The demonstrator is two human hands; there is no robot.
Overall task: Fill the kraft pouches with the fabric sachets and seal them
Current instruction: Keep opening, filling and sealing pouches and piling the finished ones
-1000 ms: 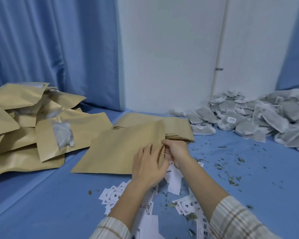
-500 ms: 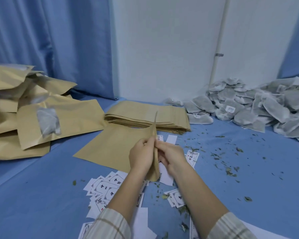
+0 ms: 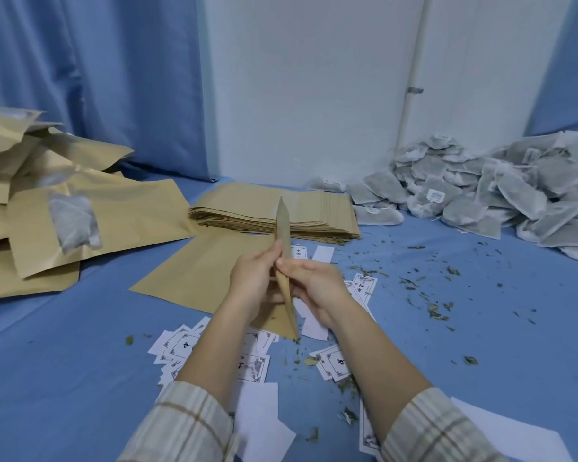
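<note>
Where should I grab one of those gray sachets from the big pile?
Probably take a sachet at the pile's near left edge, pinching its free corner from above and the front. Those lie flat and loose on the blue cloth, not buried under others. Both hands are holding the kraft pouch now.

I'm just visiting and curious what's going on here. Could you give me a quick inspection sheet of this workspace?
Surface: blue cloth, strewn with dried leaf bits.
Job's things: held pouch edge-on; flat pouch stack; filled pouches left; sachet heap right.
Clutter: printed paper labels, white slips.
Grips: left hand and right hand both pinch the held pouch.
Cables: nothing seen.
Surroundings: blue curtains, white wall, white pipe.
</note>
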